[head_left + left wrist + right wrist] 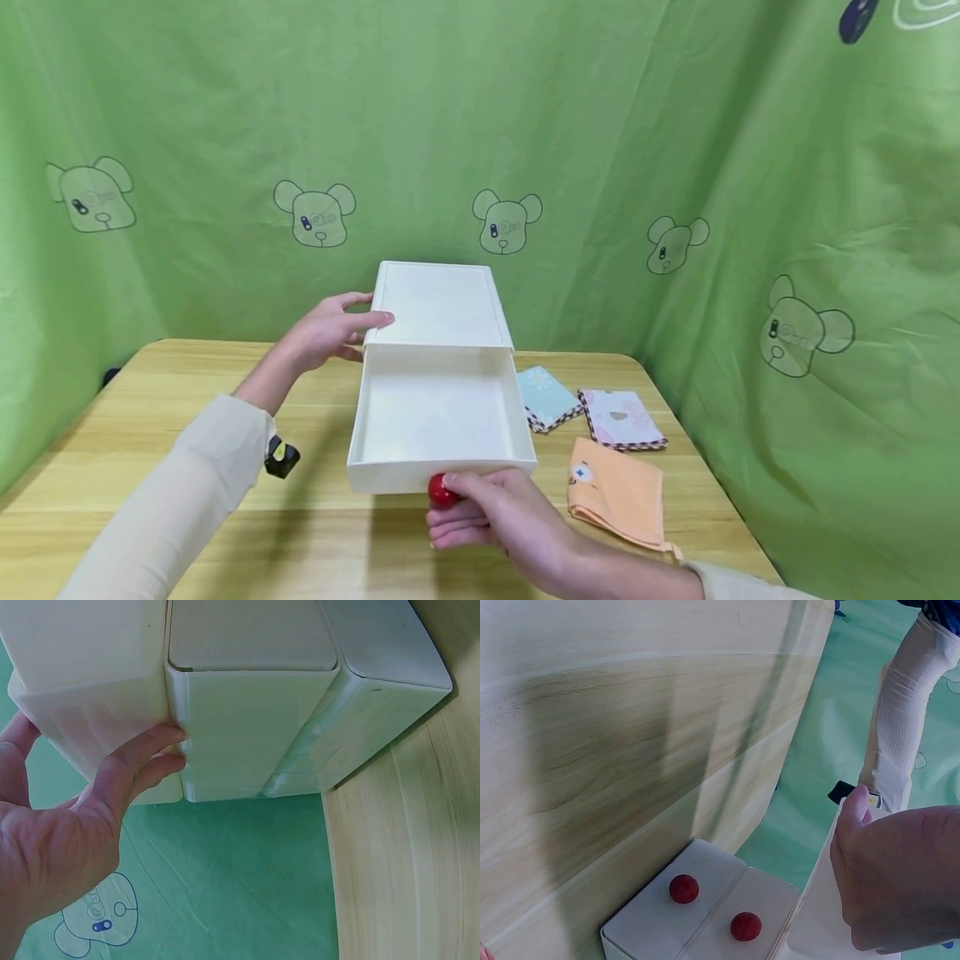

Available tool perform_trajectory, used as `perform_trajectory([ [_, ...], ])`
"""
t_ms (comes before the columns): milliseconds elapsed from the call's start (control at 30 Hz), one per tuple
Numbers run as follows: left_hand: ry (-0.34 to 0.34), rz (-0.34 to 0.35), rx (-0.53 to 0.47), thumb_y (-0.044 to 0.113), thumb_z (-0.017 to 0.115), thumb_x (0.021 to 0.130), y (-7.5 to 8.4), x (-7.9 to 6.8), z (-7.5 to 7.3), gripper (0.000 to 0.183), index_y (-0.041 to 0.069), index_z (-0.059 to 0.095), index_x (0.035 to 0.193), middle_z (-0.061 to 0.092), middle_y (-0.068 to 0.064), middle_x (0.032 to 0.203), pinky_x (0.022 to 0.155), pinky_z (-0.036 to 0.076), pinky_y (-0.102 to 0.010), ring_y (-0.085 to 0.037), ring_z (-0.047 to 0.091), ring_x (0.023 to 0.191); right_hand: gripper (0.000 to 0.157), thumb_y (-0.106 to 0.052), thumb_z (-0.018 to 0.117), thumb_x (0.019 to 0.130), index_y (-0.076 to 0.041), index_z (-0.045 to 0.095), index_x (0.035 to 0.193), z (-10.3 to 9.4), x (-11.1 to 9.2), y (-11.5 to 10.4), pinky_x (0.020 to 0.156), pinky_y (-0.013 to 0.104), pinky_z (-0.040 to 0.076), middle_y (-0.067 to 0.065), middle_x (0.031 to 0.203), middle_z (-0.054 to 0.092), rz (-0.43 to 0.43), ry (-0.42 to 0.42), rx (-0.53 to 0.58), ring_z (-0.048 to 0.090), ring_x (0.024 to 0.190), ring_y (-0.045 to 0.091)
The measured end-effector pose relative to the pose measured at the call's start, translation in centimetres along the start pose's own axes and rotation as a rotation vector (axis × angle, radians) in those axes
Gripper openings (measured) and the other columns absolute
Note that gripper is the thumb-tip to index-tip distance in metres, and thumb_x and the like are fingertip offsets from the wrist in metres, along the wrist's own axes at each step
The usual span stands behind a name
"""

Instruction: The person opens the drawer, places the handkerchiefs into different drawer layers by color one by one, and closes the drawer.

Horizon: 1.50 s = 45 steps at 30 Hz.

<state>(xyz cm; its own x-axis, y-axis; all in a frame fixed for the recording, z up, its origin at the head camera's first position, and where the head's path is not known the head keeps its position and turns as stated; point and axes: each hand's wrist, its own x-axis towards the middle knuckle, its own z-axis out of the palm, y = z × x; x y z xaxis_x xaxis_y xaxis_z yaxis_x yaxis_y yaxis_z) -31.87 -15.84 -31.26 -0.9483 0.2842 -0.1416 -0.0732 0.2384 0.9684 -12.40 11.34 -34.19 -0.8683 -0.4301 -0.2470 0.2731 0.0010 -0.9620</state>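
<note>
A white drawer cabinet [442, 304] stands on the table, its top drawer [442, 421] pulled well out with nothing visible inside. My right hand [513, 525] pinches the red round knob [441, 493] on that drawer's front between thumb and fingers. Along the cabinet's upper left edge lies my left hand [326, 329], its thumb on the top and fingers spread against the side. In the left wrist view those fingers [154, 754] press the side wall near the seam under the top tier. Two lower drawers, each with a red knob [684, 889], appear closed in the right wrist view.
Right of the cabinet lie a folded light blue cloth [547, 396], a white and pink patterned cloth [621, 418] and an orange cloth [618, 492]. A green curtain [420, 125] with bear faces encloses the wooden table [187, 467] at the back and sides.
</note>
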Motion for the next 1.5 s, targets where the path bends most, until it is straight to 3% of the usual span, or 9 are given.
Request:
perform_trajectory([
  [267,-0.003,0.001,0.008,0.035,0.072,0.094,0.1,-0.1,0.0,0.094,0.009,0.014,0.163,0.055,-0.024,0.142,0.095,0.060,-0.046,-0.035,0.064,0.117,0.042,-0.025,0.055,0.104,0.013,0.064,0.121,-0.4,0.0,-0.2,0.086,0.036,0.064,0.017,0.097,0.076,-0.001,-0.035,-0.058,0.075,0.085,0.019],
  [467,0.000,0.000,0.006,0.036,0.072,0.094,0.1,-0.1,0.1,0.094,0.009,0.015,0.163,0.056,-0.023,0.141,0.095,0.060,-0.045,-0.037,0.063,0.121,0.044,-0.030,0.051,0.107,0.009,0.066,0.123,-1.5,-0.3,-1.6,0.085,0.038,0.064,0.016,0.102,0.075,0.015,-0.133,-0.276,0.074,0.092,0.025],
  [600,-0.001,0.006,0.008,0.035,0.072,0.094,0.1,-0.1,0.1,0.094,0.008,0.014,0.163,0.056,-0.023,0.142,0.095,0.060,-0.045,-0.038,0.062,0.122,0.039,-0.033,0.053,0.105,-0.001,0.071,0.120,-2.5,-0.7,-3.1,0.086,0.037,0.063,0.011,0.111,0.074,0.038,-0.196,-0.449,0.072,0.100,0.025],
  [733,0.001,-0.003,-0.003,0.034,0.072,0.094,0.0,-0.1,0.1,0.092,0.010,0.015,0.163,0.056,-0.022,0.142,0.095,0.060,-0.046,-0.039,0.061,0.124,0.032,-0.033,0.055,0.104,-0.013,0.073,0.121,-3.4,-1.4,-4.8,0.086,0.033,0.062,0.005,0.121,0.072,0.031,-0.255,-0.607,0.073,0.098,0.020],
  [833,0.001,-0.005,-0.006,0.034,0.072,0.095,-0.1,0.0,0.0,0.092,0.010,0.014,0.163,0.055,-0.022,0.144,0.095,0.060,-0.046,-0.040,0.060,0.126,0.030,-0.034,0.054,0.105,-0.017,0.073,0.120,-4.2,-1.9,-6.2,0.084,0.031,0.061,0.001,0.121,0.071,0.005,-0.294,-0.681,0.072,0.095,0.018],
  [933,0.002,-0.003,-0.003,0.035,0.072,0.094,-0.2,0.1,0.0,0.093,0.010,0.014,0.163,0.054,-0.023,0.144,0.095,0.060,-0.047,-0.041,0.060,0.127,0.029,-0.030,0.053,0.106,-0.012,0.074,0.115,-4.8,-2.2,-7.6,0.084,0.032,0.062,0.003,0.113,0.073,-0.042,-0.313,-0.705,0.070,0.095,0.021],
  [1133,-0.003,0.006,0.003,0.036,0.072,0.094,-0.2,0.0,-0.1,0.094,0.010,0.014,0.163,0.055,-0.023,0.144,0.096,0.060,-0.047,-0.040,0.060,0.126,0.029,-0.025,0.054,0.106,-0.005,0.070,0.119,-6.2,-2.3,-10.1,0.085,0.031,0.062,0.010,0.102,0.074,-0.149,-0.238,-0.746,0.072,0.093,0.028],
  [1267,-0.003,0.009,0.001,0.036,0.071,0.095,-0.3,0.0,-0.1,0.093,0.010,0.014,0.163,0.056,-0.022,0.143,0.095,0.060,-0.046,-0.039,0.062,0.124,0.034,-0.028,0.057,0.104,-0.005,0.065,0.129,-7.4,-1.9,-11.1,0.088,0.032,0.062,0.015,0.109,0.072,-0.190,-0.132,-0.744,0.071,0.097,0.031],
  [1500,-0.004,0.013,-0.011,0.035,0.071,0.095,-0.3,0.1,0.0,0.092,0.009,0.015,0.163,0.056,-0.023,0.143,0.094,0.060,-0.046,-0.038,0.062,0.123,0.051,-0.039,0.059,0.102,-0.012,0.053,0.145,-11.1,-0.5,-12.1,0.094,0.034,0.058,0.012,0.123,0.069,-0.191,0.020,-0.753,0.070,0.104,0.023],
])
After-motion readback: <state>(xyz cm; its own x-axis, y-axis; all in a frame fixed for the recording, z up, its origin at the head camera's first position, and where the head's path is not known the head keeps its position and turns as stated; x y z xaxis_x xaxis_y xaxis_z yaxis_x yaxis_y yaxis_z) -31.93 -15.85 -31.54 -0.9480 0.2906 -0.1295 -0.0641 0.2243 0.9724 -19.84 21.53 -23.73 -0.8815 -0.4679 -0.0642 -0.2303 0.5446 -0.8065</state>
